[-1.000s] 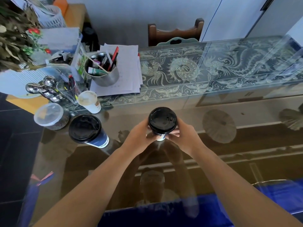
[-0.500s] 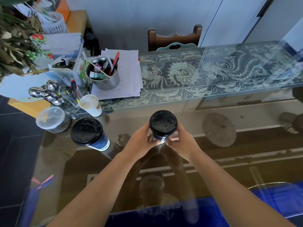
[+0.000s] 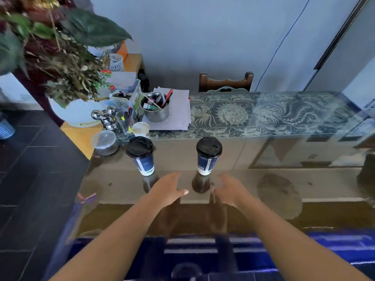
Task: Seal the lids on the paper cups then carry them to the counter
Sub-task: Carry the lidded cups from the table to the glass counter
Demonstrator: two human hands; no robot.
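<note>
Left hand (image 3: 168, 189): grip spread, empty, hovering low near the front edge.
Right hand (image 3: 231, 191): grip spread, empty too.
Desk (image 3: 274, 183): open room to the right.
Right cup (image 3: 208, 159): upright, black lid (image 3: 209, 146) on, just beyond both hands.
Left cup (image 3: 142, 161): upright, lidded, further left.
Cup labels (image 3: 204, 166): too blurred to read.
Steel pot (image 3: 157, 115): at the back, pens (image 3: 162, 100) inside.

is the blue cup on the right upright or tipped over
Upright. The cup stands on its base on the glass table, black lid on top; left hand and right hand are off it.
</note>
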